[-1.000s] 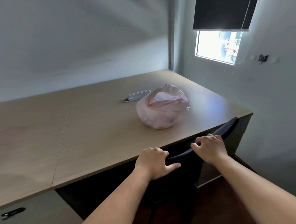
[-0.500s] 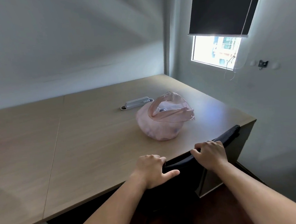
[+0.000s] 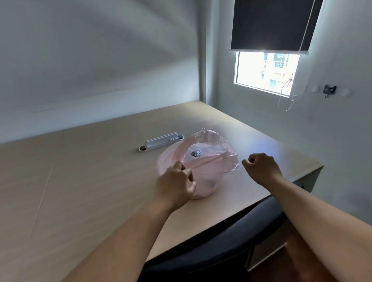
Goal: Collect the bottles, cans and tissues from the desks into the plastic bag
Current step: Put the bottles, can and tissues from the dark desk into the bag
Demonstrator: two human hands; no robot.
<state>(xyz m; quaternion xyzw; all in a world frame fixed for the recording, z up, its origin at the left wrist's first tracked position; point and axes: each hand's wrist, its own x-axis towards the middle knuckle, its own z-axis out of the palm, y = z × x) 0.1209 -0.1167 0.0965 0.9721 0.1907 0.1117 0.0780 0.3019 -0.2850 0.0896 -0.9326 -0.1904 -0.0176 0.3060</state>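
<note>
Head view: plastic bag (image 3: 206, 176) contents indistinct.

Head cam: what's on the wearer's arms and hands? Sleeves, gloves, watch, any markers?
Nothing worn that shows. Left hand and right hand: no gloves, no rings, no markers visible. Left forearm and right forearm: no sleeves, no watch or bands, right up to the frame edge.

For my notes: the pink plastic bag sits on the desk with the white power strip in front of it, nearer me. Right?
Not quite. The head view shows the white power strip behind the pink plastic bag, on its far side; the bag does sit on the desk.
</note>
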